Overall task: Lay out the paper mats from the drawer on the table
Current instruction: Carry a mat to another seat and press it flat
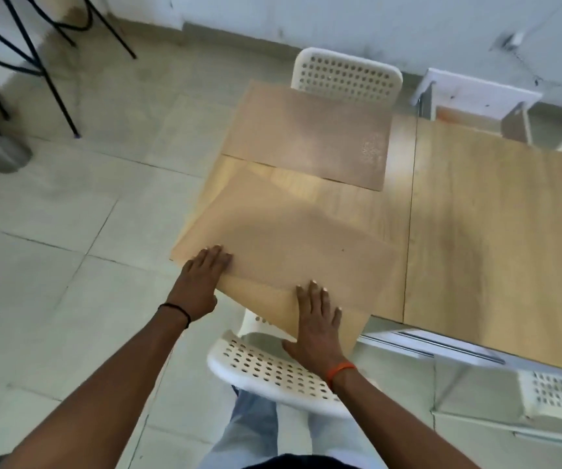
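- Both grips lie flat and unclenched: left hand (201,279) and right hand (318,324) press the near paper mat (293,245) onto the surface (475,214).
- Its near corner overhangs; next, slide it fully on, squared with the far mat (306,133).

Two paper mats, both a plain dull brown: the far mat (310,137) with a faint pale speckled patch near its right end, the near mat (293,252) unmarked. Under them the worktop (482,231) shows light honey wood with soft grain and thin dark seam lines. White chairs all round, each dotted with rows of round holes: the near chair (266,370), the far chair (347,74). A black band (176,309) on the left wrist, an orange band (340,370) on the right. Pale grey-green tiled floor (69,214) with dark grout lines, whitish scuffed wall (340,18), light blue trousers (255,431), black metal legs (29,52) top left.
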